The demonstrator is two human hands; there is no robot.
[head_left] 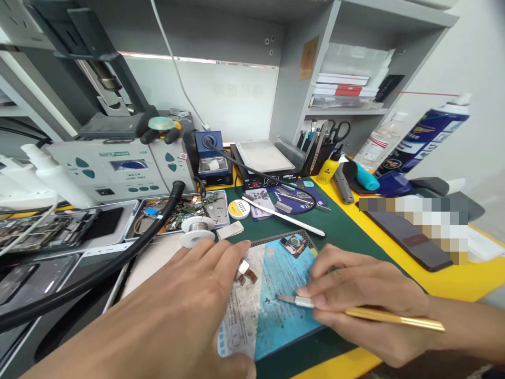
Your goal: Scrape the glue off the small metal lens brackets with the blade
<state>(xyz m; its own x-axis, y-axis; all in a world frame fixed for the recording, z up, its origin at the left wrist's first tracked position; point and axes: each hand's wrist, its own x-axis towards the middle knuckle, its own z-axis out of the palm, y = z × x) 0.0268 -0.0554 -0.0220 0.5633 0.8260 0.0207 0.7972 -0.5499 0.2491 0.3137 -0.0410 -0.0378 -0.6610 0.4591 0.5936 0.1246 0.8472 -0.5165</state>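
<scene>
Gripping a gold-handled knife (366, 312) like a pen, the right hand (366, 302) lay at the lower right of the frame, fingers closed around the metal collar so that the short blade pointed left and lay low against the blue work pad (282, 295), a hold that seemed suited to fine scraping. The left hand (185, 310) filled the lower left, palm down, its fingertips pressed on the pad's left edge beside some small metal parts (244, 271), apparently pinning them or steadying the pad; whether it pinched anything I could not tell, as the fingers hid the contact. A small camera part (294, 245) sat at the pad's top edge, apart from both hands. The pad rested on a green mat (347, 231) in the middle of the frame, with a white stylus (284, 216) and a round yellow tin (239, 208) just above it, within easy reach. A solder spool (197, 230) stood left of these, near a tray of circuit boards (185, 208). A thick black hose (118, 258) ran diagonally across the left side from a grey rework station (114, 171) in the upper left. A blue spray can (424, 134) leaned at the upper right.
</scene>
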